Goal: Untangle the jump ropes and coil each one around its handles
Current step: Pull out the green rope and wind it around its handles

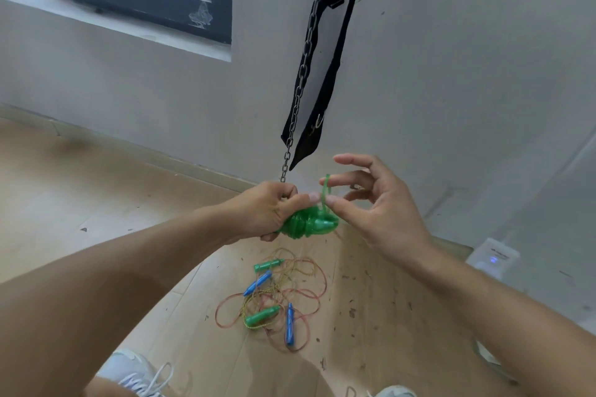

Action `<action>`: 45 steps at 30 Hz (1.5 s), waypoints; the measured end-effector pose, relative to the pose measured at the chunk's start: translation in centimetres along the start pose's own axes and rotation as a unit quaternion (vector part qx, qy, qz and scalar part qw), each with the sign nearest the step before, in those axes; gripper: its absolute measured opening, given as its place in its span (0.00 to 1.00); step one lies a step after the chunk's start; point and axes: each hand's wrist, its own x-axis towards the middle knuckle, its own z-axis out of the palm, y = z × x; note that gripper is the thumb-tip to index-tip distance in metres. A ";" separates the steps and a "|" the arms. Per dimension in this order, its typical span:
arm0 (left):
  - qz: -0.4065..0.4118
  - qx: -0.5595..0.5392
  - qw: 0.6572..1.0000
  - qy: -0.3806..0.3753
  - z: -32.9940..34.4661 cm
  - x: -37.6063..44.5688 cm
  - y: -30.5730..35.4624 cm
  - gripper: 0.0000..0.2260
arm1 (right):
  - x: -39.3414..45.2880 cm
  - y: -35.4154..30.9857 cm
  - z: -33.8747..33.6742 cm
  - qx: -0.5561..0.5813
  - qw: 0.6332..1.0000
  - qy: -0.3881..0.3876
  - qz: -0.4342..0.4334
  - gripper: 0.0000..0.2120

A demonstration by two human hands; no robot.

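My left hand (267, 209) grips the green jump rope bundle (306, 225) at chest height, fingers curled round its handles, with the cord already wound in tight turns about them. The bundle's long axis runs roughly left to right across my view, its tapered handle tips pointing toward my right hand (367, 203). That hand sits just beside the bundle's right end, slightly above it, pinching the last free loop of green cord (325, 190) between thumb and forefinger while the other fingers fan out loosely. The loop stands up almost vertically from the bundle, touching my left thumb. I judge the next move turns on this: the loose end has to go down and round or under the turns near the handle tips, so the right hand, being the nearer one, should do the tucking while the left only holds firm.

Well below, on the floor (96, 190), lie the other ropes (290, 293), a red and a yellowish cord still snarled together with two green and two blue handles among them. I judge those remain untouched work.
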 end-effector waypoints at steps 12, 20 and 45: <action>0.051 -0.051 0.976 0.205 0.0 -0.4 -0.8 0.31 | 0.2 -0.1 2.1 0.053 0.998 0.004 -0.042 0.20; 0.118 0.022 0.971 0.208 1.9 -1.5 1.1 0.09 | 0.3 0.2 2.7 -0.081 0.995 0.007 -0.056 0.20; 0.155 -0.184 0.940 0.241 1.6 -1.4 6.0 0.05 | 2.8 -1.6 0.1 0.153 0.983 0.074 0.063 0.05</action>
